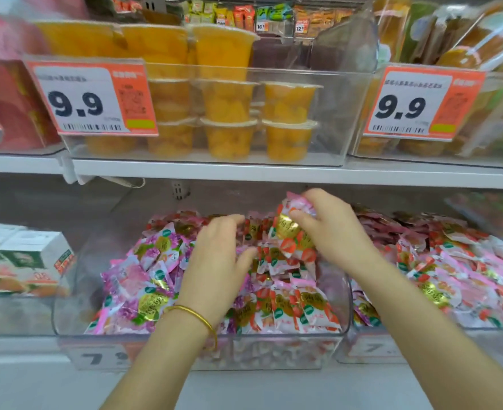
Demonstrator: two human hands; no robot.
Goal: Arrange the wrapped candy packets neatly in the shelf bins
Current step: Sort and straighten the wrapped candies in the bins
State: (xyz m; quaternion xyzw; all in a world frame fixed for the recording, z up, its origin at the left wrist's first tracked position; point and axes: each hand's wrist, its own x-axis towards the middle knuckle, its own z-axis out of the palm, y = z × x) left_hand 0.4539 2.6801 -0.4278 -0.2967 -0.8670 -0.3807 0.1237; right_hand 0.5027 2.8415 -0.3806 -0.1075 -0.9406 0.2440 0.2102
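Over the clear curved plastic bin [70,303], my left hand [214,258] lies palm-down, fingers relaxed, on the glossy, crinkled pink candy packets [144,279] heaped inside. My right hand [333,232] grips a bunch of red strawberry-print packets [293,236] above that heap.

The right hand [330,229] is gripping strawberry candy packets [291,235] showing white-and-pink wrappers, red berries and gold seals. Left of the grip, purple-pink packets [147,270] are showing gold and green badges. Above the grip, fruit cups [229,105] are glowing orange-yellow beside orange-and-white price tags [90,99] with black numerals.
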